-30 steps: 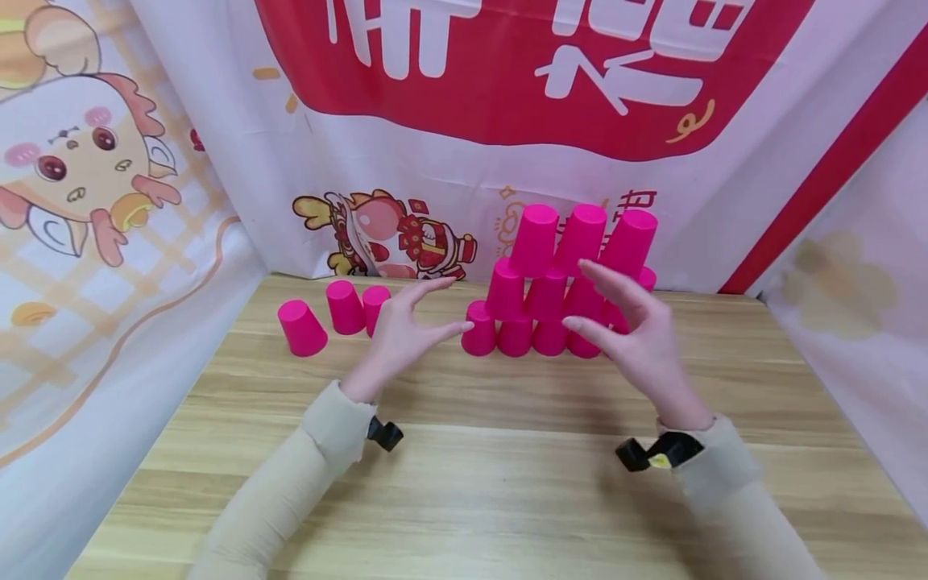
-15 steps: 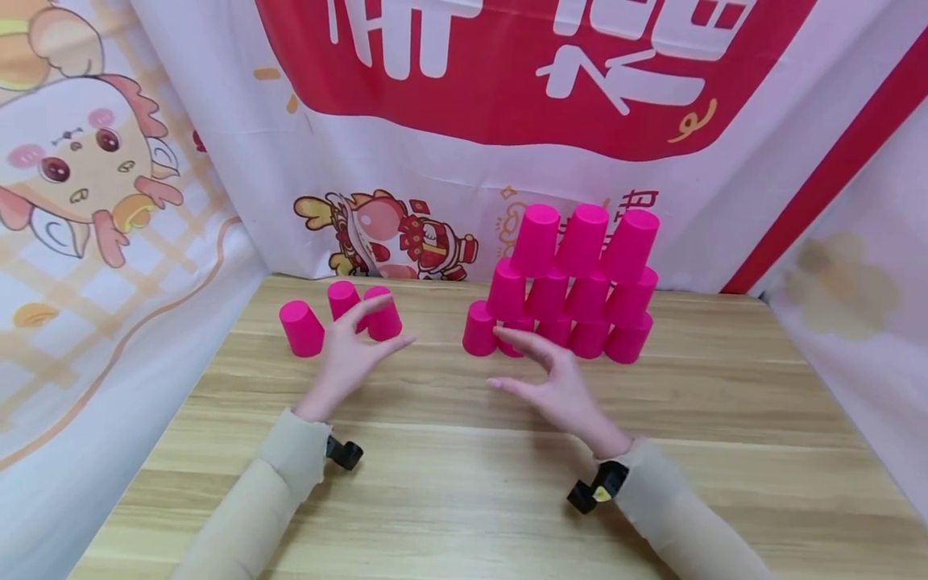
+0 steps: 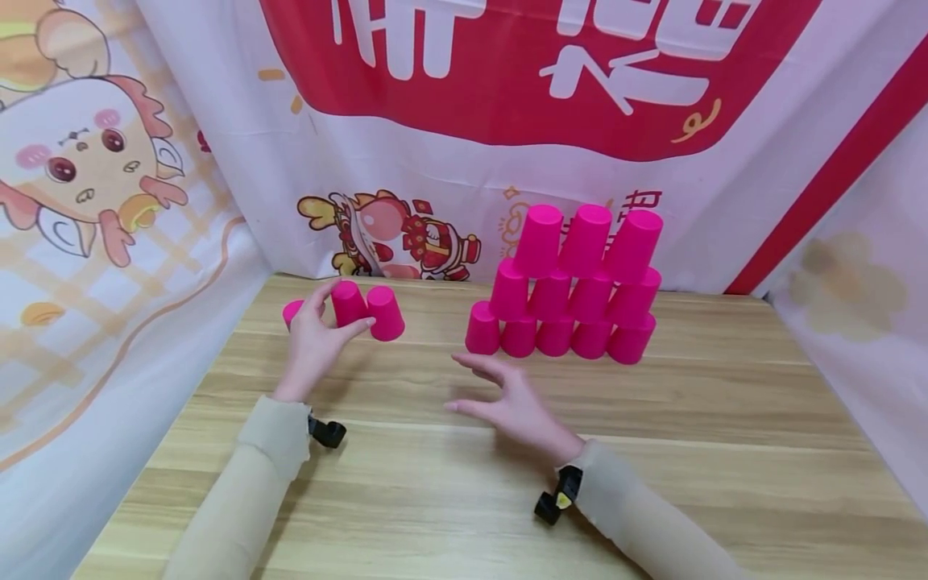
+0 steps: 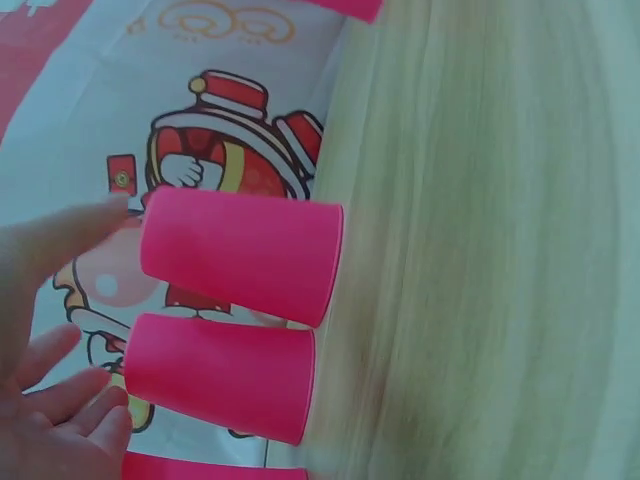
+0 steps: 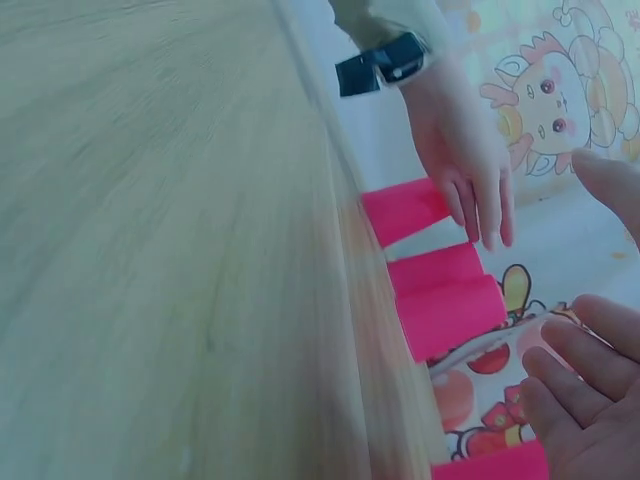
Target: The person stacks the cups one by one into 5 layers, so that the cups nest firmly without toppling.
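Three bright pink cups stand upside down at the table's left: one partly hidden, a middle cup and a right one. My left hand is at the middle cup, thumb and fingers spread on either side of its top. In the left wrist view, the fingers look apart from the cup walls. My right hand hovers over the table, thumb and fingers parted, holding nothing. Behind it stands a three-tier stack of pink cups, also upside down.
The wooden table ends at a hanging printed cloth just behind the cups. More cloth hangs on the left and right sides. Bare wood lies between the three cups and the stack.
Both hands have moved left, the right one also toward the person, away from the stack. The left hand has reached the middle cup. The cups have stayed in place.
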A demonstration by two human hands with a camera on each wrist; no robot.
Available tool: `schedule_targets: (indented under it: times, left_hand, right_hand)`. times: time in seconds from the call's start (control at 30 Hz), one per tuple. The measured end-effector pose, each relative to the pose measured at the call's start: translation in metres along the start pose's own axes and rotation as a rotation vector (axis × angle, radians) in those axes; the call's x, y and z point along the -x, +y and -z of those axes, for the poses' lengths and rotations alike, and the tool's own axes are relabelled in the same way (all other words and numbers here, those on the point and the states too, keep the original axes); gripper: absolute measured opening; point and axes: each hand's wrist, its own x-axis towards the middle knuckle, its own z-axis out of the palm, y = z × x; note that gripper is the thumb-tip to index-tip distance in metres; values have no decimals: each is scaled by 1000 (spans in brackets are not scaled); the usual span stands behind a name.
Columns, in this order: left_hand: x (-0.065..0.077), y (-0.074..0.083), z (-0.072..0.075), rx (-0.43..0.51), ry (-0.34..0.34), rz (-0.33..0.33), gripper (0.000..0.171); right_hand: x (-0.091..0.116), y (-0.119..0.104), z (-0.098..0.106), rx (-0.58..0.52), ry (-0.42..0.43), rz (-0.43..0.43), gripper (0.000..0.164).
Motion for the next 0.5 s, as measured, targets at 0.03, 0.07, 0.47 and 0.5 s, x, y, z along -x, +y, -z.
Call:
schedule_targets:
  times: [0.03,0.07,0.47,0.5]
  left_hand:
    - [-2,-1,0,-13,-5,7,84]
    - [-5,-2,0,-24,-7,12,85]
    - [-30,-11,-7,-68,-19,51,75]
    - [-31,-13,-7,-71,-19,49,73]
  right_hand:
    - [-2,0,-2,-8,-5,-6,73]
    - [-5,-1,-4,-19,-8,-15,73]
    - [-60,-4,-26,-64,4,-48,74]
    - [-65,-4,-28,-64,12,-51,74]
